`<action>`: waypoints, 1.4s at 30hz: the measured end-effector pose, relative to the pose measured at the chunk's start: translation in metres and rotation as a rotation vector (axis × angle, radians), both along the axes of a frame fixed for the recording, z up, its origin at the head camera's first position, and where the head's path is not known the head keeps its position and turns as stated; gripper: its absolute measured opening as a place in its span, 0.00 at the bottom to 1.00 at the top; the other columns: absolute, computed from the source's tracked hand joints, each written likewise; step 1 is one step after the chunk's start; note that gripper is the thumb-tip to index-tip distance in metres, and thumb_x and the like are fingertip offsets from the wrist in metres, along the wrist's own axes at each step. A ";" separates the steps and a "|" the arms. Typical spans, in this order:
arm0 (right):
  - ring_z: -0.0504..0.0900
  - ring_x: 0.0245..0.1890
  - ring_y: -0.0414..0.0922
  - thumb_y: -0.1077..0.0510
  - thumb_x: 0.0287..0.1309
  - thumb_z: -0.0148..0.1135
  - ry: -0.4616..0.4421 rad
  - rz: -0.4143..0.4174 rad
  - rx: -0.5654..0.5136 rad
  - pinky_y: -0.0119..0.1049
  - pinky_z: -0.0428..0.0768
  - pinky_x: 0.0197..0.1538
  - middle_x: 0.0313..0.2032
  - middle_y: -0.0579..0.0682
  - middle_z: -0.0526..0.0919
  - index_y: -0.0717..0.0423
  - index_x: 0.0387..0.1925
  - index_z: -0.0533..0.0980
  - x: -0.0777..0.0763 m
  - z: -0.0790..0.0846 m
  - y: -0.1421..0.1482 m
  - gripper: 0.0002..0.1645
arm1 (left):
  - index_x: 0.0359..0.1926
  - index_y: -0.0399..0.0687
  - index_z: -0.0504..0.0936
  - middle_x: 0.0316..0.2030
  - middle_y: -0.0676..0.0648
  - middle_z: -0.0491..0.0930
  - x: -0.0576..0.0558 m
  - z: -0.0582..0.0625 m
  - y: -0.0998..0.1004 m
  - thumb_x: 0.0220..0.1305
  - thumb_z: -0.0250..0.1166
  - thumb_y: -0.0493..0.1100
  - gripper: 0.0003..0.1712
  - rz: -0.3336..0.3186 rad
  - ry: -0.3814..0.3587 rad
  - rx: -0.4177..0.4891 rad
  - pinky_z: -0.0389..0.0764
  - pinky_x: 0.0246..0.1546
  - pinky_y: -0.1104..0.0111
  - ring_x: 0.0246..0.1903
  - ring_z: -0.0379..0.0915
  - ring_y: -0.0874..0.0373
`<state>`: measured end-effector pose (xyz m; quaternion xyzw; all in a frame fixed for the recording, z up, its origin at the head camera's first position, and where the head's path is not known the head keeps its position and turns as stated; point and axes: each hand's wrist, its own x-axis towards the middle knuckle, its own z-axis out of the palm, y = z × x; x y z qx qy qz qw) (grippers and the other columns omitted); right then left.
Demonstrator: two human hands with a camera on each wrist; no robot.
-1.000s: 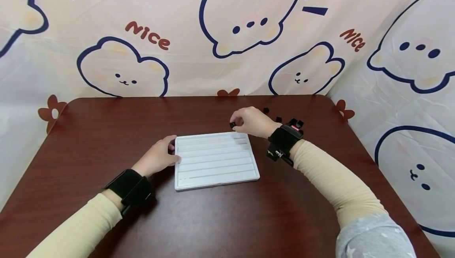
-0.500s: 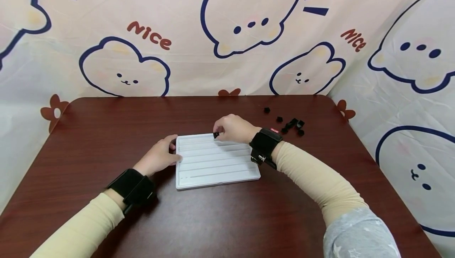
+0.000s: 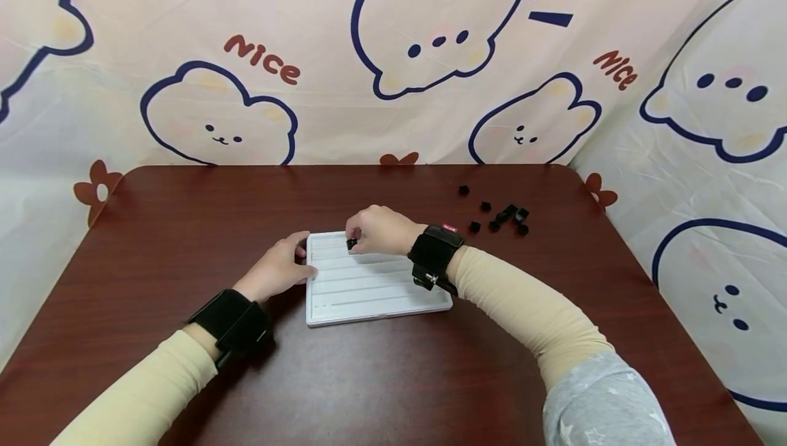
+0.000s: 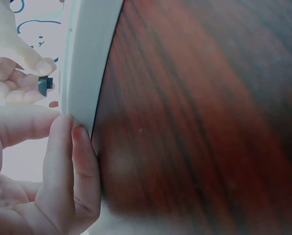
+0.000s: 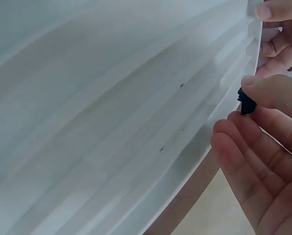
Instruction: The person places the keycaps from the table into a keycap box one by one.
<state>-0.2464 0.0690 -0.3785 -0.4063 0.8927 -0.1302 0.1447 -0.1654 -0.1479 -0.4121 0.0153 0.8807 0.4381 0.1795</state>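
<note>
A white ridged tray (image 3: 369, 289) lies on the brown table, its shallow rows running from side to side. My left hand (image 3: 278, 270) grips the tray's left edge, with the thumb over the rim and the fingers along the outer side (image 4: 70, 166). Over the upper left part of the tray, my right hand (image 3: 384, 231) pinches a small black keycap (image 3: 351, 244) between thumb and fingertips. The right wrist view has this keycap (image 5: 246, 103) close by the tray's rim. A short stub juts from the keycap (image 4: 44, 85) in the left wrist view.
Several more black keycaps (image 3: 505, 214) lie scattered on the table (image 3: 393, 378) beyond the tray, at the back right. A patterned cloth (image 3: 332, 91) hangs behind the table and along its right side.
My right hand has carried the keycap leftward and nearer, from the tray's far right corner to over its upper left rows. The left hand has stayed at the left edge.
</note>
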 end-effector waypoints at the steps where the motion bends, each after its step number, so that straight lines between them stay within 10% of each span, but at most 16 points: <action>1: 0.81 0.41 0.42 0.61 0.61 0.72 -0.003 0.001 0.006 0.31 0.79 0.47 0.38 0.46 0.86 0.55 0.43 0.85 0.001 0.000 -0.002 0.08 | 0.76 0.30 0.55 0.55 0.31 0.70 0.000 0.000 0.000 0.67 0.67 0.33 0.43 -0.005 0.003 -0.003 0.84 0.40 0.66 0.42 0.77 0.49; 42: 0.80 0.40 0.42 0.61 0.64 0.69 0.079 0.045 0.050 0.34 0.79 0.46 0.41 0.49 0.85 0.56 0.46 0.86 0.013 -0.011 -0.050 0.10 | 0.76 0.28 0.56 0.51 0.32 0.71 -0.002 -0.002 -0.002 0.65 0.68 0.35 0.44 -0.035 0.057 -0.053 0.78 0.43 0.61 0.46 0.71 0.44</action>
